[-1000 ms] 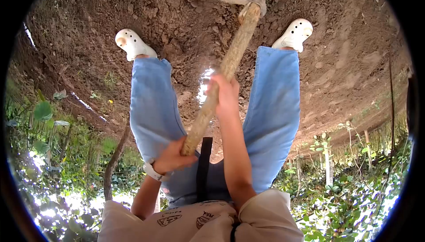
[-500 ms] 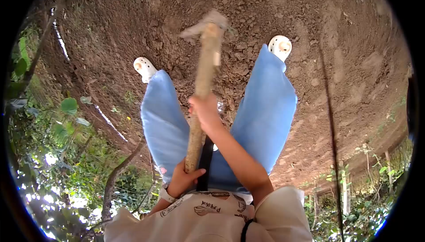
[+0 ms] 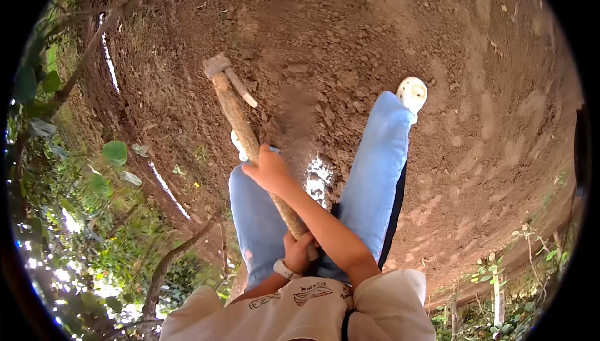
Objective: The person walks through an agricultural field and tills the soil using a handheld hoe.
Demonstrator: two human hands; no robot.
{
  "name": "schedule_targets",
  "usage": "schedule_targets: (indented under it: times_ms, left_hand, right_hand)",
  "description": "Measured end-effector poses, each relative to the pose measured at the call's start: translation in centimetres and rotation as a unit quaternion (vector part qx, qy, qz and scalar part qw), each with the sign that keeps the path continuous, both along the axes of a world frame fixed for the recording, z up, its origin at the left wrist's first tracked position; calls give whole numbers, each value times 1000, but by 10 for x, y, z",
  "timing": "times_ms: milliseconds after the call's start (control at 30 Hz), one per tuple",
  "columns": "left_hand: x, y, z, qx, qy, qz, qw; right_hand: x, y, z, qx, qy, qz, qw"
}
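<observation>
A hoe (image 3: 236,113) with a thick wooden handle slants up and to the left across the view. Its metal head sits at the upper end, over the brown soil (image 3: 350,47), with the blade angled down to the right. Wrapped round the middle of the handle is my right hand (image 3: 269,169). Near the handle's lower end, close to my body, my left hand (image 3: 299,252) is closed on it, a white band on that wrist. Whether the hoe head touches the soil, I cannot tell.
My legs in blue trousers stand apart, a white shoe (image 3: 412,94) on the right and another (image 3: 238,145) partly behind the handle. Green plants and branches (image 3: 169,247) line the left side. More plants and thin posts (image 3: 499,300) stand at the lower right.
The hoe head has swung left and slightly down in view, so the handle now leans left. Both hands still hold it; my right hand moved left, my left hand right.
</observation>
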State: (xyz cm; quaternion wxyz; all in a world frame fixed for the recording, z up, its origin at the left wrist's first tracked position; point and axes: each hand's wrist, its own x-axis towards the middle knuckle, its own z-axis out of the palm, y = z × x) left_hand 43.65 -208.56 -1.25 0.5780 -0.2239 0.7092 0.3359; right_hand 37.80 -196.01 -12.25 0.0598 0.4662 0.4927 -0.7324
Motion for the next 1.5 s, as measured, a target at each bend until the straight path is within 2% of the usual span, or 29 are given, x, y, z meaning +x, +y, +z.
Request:
schedule_targets:
  times_ms: [67, 133, 167, 200, 267, 300, 333, 367, 433, 467, 533, 567, 600, 633, 700, 733, 767, 833, 867, 900, 933, 967, 1033, 1100, 1200, 1400, 1500]
  left_hand:
    - [-35, -25, -24, 29, 17, 39, 999]
    - [-73, -45, -51, 18, 13, 24, 999]
    - [-91, -41, -65, 27, 14, 44, 999]
    - [-99, -34, -83, 49, 49, 86, 994]
    - [-123, -5, -106, 113, -3, 198, 974]
    - [-123, 5, -119, 125, 49, 213, 968]
    - [-119, 12, -127, 132, 102, 227, 959]
    - [-113, 14, -130, 124, 103, 244, 956]
    - [-98, 18, -132, 138, 197, 165, 957]
    - [-88, 15, -137, 132, 199, 175, 955]
    - [-59, 4, -157, 133, 273, 108, 946]
    - [-55, 4, -170, 148, 303, 98, 936]
    - [-38, -8, -208, 150, 308, 105, 933]
    - [-13, -30, -262, 146, 166, 185, 958]
    - [-32, 21, -261, 184, 209, 192, 941]
    - [-45, 48, -258, 203, 229, 195, 932]
    - [-35, 78, -250, 23, 227, 189, 955]
    - [-3, 87, -258, -170, 207, 178, 947]
    - [12, 69, -269, -148, 199, 45, 968]
    - [18, 52, -291, -117, 200, -84, 969]
    - [8, 41, -296, -41, 197, -4, 979]
    - [8, 35, -301, -64, 177, 0, 982]
    - [23, 17, -289, -101, 132, -7, 986]
    - [30, 20, -291, -85, 127, -54, 987]
    - [67, 35, -264, -102, 104, -97, 985]
    - [95, 43, -219, -67, 65, -84, 992]
    - [106, 60, -197, -27, 43, -47, 998]
  right_hand:
    - [-41, -20, -22, 12, -12, 17, 1000]
    - [-85, -41, -50, 32, -24, 17, 999]
    - [-109, -43, -61, 73, -22, 10, 997]
    - [-131, -38, -78, 9, -29, 75, 997]
    - [-169, -17, -87, 35, -35, 125, 991]
    - [-184, -13, -94, 52, -27, 123, 991]
    - [-191, 2, -85, -11, 2, 150, 989]
    - [-193, 6, -80, 2, 15, 164, 986]
    - [-184, 8, -72, 4, 30, 191, 981]
    - [-173, 8, -64, -4, 85, 172, 982]
    - [-150, 15, -36, -44, 172, 122, 976]
    - [-138, 11, -37, 23, 205, 99, 973]
    - [-131, 10, -48, 91, 240, 75, 964]
    - [-128, 14, -65, 92, 246, 83, 961]
    - [-114, 17, -102, 181, 131, 115, 968]
    - [-112, 28, -123, 137, 58, 166, 975]
    - [-106, 38, -146, 87, -12, 146, 985]
    - [-76, 42, -208, 12, -167, 128, 977]
    - [-49, 37, -258, -52, -190, 6, 980]
    - [-45, 31, -254, -49, -160, -12, 986]
    - [-53, 32, -261, -51, -147, 0, 988]
    - [-52, 23, -264, -47, -147, -10, 988]
    - [-38, 10, -259, -66, -153, -52, 985]
    - [-26, 15, -260, -97, -148, -52, 983]
    - [10, 29, -240, -109, -171, -46, 978]
    - [49, 38, -203, -96, -205, -58, 972]
    - [64, 47, -181, -47, -243, -17, 969]
